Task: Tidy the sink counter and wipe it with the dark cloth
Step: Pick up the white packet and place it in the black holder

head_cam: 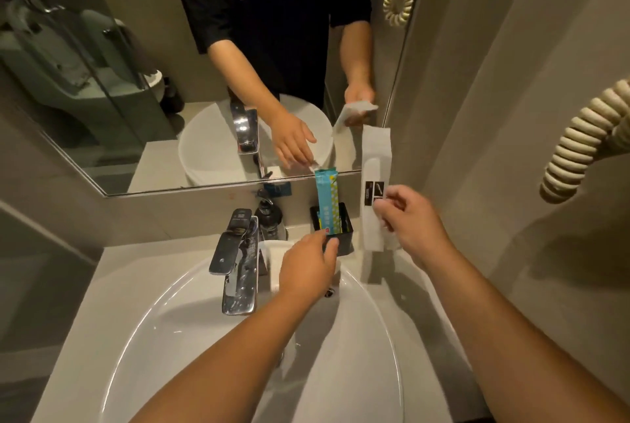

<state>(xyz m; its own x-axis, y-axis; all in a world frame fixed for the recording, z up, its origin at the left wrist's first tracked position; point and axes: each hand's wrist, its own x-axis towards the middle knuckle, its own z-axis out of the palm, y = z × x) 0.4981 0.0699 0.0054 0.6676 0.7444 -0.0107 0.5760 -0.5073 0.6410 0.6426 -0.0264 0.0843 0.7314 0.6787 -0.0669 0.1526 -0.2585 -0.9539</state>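
The pale stone desk (405, 289) carries a small black plastic holder (335, 231) behind the basin. The right hand (410, 218) pinches a long white paper sachet (375, 184); the left hand (308, 267) grips the upright teal packet (326, 199) in the holder. Both packets look light and crushable, best held mid-length.

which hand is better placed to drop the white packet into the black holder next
Right. The right hand already has its grip on the white packet, held upright beside the black holder. The left hand is busy at the holder's front, by the blue packet.

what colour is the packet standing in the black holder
Teal blue with a yellow dotted panel, best seen in the head view.
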